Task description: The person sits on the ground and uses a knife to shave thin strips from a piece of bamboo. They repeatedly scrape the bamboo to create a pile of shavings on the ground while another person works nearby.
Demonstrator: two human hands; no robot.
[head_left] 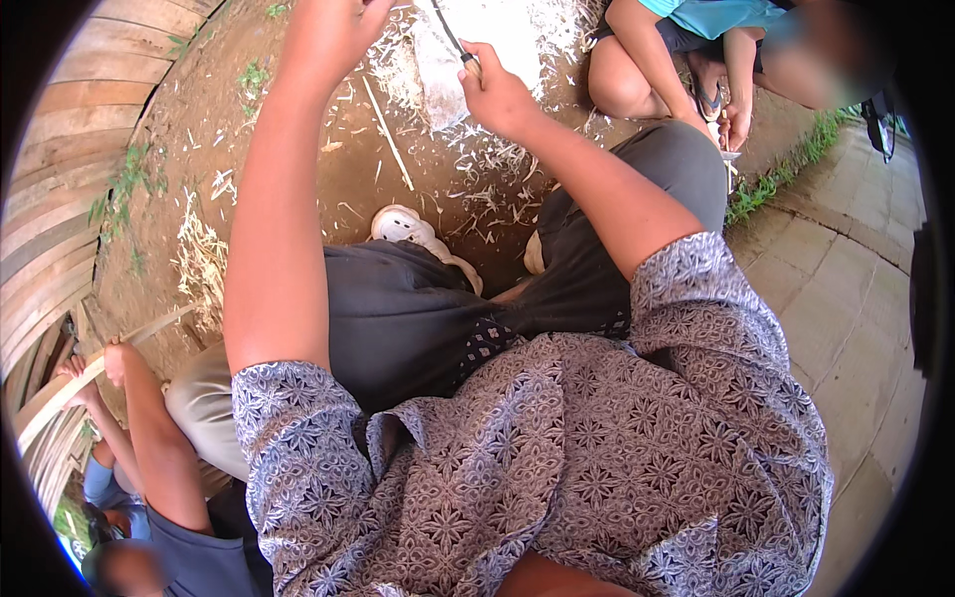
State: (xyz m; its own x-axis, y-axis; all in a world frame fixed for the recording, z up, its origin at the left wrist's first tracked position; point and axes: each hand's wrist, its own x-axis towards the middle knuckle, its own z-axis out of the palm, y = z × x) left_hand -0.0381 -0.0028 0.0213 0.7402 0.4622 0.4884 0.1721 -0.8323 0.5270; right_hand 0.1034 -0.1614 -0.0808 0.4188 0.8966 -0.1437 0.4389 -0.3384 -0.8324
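Note:
My right hand [500, 98] is closed round the light-coloured handle of a knife [473, 66]. Its narrow dark blade [445, 24] points up and away to the left, running toward the top edge. Left of the blade, my left hand [343, 30] is partly cut off by the top edge. The part in view looks closed, thumb bent in; whatever it pinches is hidden. Beneath and beyond both hands, a pale sheet [448, 85] lies on the ground, strewn with whitish shavings [542, 50].
A thin pale strip [389, 134] lies on the brown dirt. One person [647, 50] squats at upper right, working with a small blade. At lower left another person's hands grip a long split slat [62, 403]. A slatted wall [85, 129] stands left, paving [846, 269] right.

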